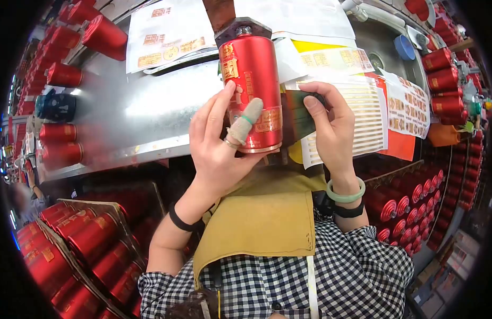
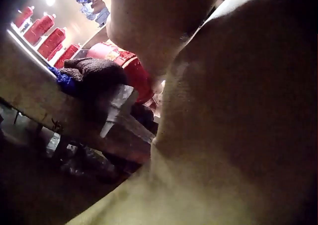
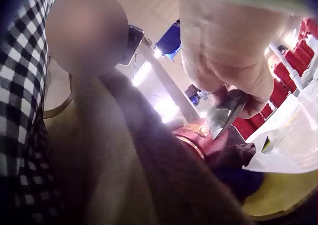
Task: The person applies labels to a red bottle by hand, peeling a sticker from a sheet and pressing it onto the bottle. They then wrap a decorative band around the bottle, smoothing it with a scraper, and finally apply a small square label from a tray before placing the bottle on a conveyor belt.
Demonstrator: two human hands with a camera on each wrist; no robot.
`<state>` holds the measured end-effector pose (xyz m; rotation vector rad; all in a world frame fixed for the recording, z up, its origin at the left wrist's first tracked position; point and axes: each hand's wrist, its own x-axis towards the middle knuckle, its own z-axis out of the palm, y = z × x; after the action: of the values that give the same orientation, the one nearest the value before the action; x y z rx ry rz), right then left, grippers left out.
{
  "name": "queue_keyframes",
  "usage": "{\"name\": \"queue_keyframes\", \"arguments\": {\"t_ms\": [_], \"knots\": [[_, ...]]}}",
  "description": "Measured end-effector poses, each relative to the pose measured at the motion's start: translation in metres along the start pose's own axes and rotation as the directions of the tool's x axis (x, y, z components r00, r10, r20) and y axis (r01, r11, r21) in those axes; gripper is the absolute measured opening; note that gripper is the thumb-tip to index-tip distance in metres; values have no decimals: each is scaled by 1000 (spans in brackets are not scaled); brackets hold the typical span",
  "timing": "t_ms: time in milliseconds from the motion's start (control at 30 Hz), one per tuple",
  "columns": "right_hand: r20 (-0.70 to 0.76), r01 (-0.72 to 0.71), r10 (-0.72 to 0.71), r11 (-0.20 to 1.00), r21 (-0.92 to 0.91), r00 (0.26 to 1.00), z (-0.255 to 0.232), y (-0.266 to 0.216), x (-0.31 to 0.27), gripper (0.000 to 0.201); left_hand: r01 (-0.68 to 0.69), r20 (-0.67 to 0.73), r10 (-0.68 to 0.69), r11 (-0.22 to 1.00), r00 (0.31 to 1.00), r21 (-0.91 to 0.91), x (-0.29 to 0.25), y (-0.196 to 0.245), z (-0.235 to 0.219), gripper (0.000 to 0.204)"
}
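A red metal canister (image 1: pixel 259 58) with gold lettering lies with its neck end against a dark hexagonal plate (image 1: pixel 251 24). My left hand (image 1: pixel 217 143) holds the canister near its base, fingers along its left side and front. One finger wears a cloth finger cover (image 1: pixel 245 123) and lies beside a gold label (image 1: pixel 268 120). My right hand (image 1: pixel 331 117) pinches a dark green flat scraper (image 1: pixel 300 112) between thumb and fingers, just right of the canister. In the right wrist view the scraper (image 3: pixel 226 113) overlaps the canister (image 3: pixel 201 135). The left wrist view shows part of the canister (image 2: pixel 139 78) beyond my forearm.
Sticker sheets (image 1: pixel 171 42) lie behind on the metal table (image 1: pixel 124 106), and a striped gold sheet (image 1: pixel 347 119) lies to the right. More red canisters (image 1: pixel 104 37) stand at left; racks of them (image 1: pixel 405 204) flank me below. A blue cup (image 1: pixel 404 48) sits at the back right.
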<state>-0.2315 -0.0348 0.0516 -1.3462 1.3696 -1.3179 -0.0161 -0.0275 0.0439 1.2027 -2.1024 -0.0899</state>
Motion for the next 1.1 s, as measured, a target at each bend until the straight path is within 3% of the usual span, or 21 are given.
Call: {"name": "queue_keyframes", "arguments": {"t_ms": [167,300,367,400,467,533,600,667,733,867,1000,1100], "knots": [[1,-12,12,994,113,1000,-4,-3,1,20,-44,-2,44,995,999,88,-1,8,2,68],[1,-68,68,987,145,998,1,-5,1,26,-165,84,155,977,984,137,-1,16,6,58],[-30,98,-97,995,20,995,-1,1,2,36,-204,128,188,970,974,130,-2,15,8,56],[-26,105,-104,994,21,994,-4,-1,3,36,-73,-14,73,997,997,24,-5,14,10,62],[-37,48,-47,998,29,998,-11,-3,1,41,140,-241,-198,961,950,-239,-14,10,15,76],[-50,40,-37,997,68,998,-10,-5,1,41,189,-165,-245,937,955,-293,-21,-1,16,86],[-30,-28,35,981,192,999,-8,-9,3,42,140,-79,-169,949,982,-282,-20,-6,14,84],[-55,-7,16,985,173,998,-5,-9,6,40,153,-63,-177,947,982,-281,-15,0,4,80],[-53,79,-71,983,166,996,-3,-13,11,38,49,-10,-49,999,999,-18,-7,3,-4,75],[-57,172,-168,982,81,984,-3,-20,16,35,54,86,-60,996,994,73,-1,12,-7,67],[-47,207,-207,978,11,977,-2,-24,20,33,26,-5,-26,986,1000,167,-6,18,2,56],[-64,284,-289,956,-70,955,-2,-24,20,32,-122,-80,135,981,988,149,-19,6,9,47]]}}
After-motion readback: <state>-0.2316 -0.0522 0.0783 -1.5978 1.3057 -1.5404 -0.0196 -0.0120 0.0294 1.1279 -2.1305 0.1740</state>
